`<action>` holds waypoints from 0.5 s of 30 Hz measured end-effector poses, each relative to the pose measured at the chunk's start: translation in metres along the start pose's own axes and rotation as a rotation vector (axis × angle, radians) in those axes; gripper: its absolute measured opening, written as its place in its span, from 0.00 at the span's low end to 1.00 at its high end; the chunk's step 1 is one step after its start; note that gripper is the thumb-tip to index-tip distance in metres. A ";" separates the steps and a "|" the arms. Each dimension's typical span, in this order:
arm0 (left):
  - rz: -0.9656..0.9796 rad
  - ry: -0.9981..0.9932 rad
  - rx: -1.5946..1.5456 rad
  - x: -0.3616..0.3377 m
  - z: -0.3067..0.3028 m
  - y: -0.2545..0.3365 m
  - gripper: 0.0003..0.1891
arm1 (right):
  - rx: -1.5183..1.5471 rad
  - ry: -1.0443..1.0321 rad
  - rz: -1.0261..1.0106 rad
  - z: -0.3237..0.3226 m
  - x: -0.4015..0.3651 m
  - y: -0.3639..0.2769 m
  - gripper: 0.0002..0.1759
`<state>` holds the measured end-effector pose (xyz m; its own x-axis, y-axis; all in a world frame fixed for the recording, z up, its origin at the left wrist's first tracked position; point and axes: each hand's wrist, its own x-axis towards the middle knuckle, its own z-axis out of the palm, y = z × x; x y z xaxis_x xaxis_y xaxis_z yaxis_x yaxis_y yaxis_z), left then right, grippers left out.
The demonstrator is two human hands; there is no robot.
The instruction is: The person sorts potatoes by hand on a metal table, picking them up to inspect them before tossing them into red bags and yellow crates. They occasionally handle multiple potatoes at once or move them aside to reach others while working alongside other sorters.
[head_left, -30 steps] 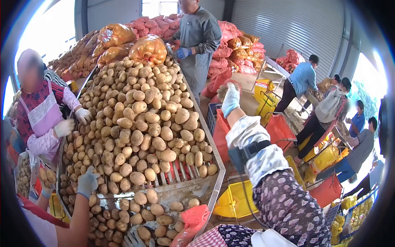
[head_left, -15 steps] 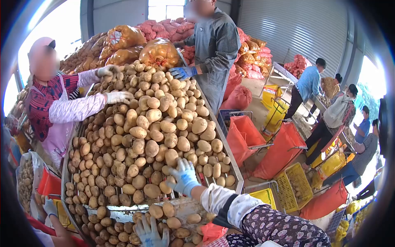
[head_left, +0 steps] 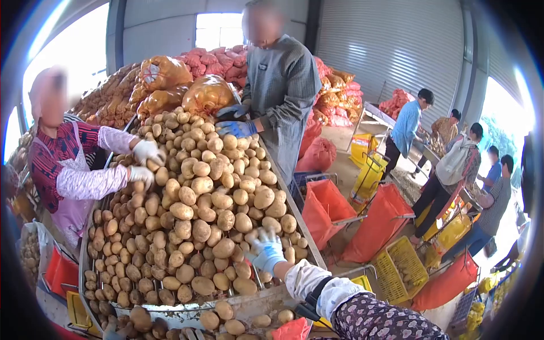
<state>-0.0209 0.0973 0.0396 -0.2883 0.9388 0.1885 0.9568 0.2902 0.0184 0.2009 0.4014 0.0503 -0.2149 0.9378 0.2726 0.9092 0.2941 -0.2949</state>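
Note:
My right hand [head_left: 266, 251], in a white and blue glove, rests on the right part of a large heap of potatoes [head_left: 201, 184], its fingers apart and partly blurred. At the bottom edge only what look like fingertips of my left hand [head_left: 194, 334] show, beside loose potatoes [head_left: 224, 310]; whether it holds anything is hidden. The potatoes lie on a metal-framed sorting table [head_left: 309, 241] with bars and a lower ledge.
A co-worker [head_left: 59, 170] at the left has both gloved hands in the potatoes. Another person [head_left: 283, 85] stands beyond the right rail, gloves near a mesh sack [head_left: 208, 95]. Red bags [head_left: 377, 224] and a yellow crate [head_left: 399, 269] stand at the right. More people work behind.
My right hand has shifted slightly right in view, and my left has dropped mostly out of view. The left co-worker's hands moved down and now push or gather potatoes. The view shifted.

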 end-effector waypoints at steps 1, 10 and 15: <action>-0.005 0.091 0.002 0.009 -0.010 -0.013 0.34 | -0.018 -0.272 -0.084 -0.004 -0.016 -0.013 0.39; -0.402 -0.135 -0.043 -0.124 0.010 -0.030 0.35 | 0.236 0.010 -0.565 -0.021 -0.046 0.011 0.17; -0.332 0.029 -0.226 -0.118 -0.008 -0.017 0.33 | -0.152 -0.172 -0.106 0.005 -0.060 0.034 0.36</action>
<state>-0.0025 -0.0203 0.0249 -0.5848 0.7946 0.1634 0.7971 0.5253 0.2979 0.2425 0.3561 0.0198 -0.3577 0.9246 0.1311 0.9187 0.3736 -0.1279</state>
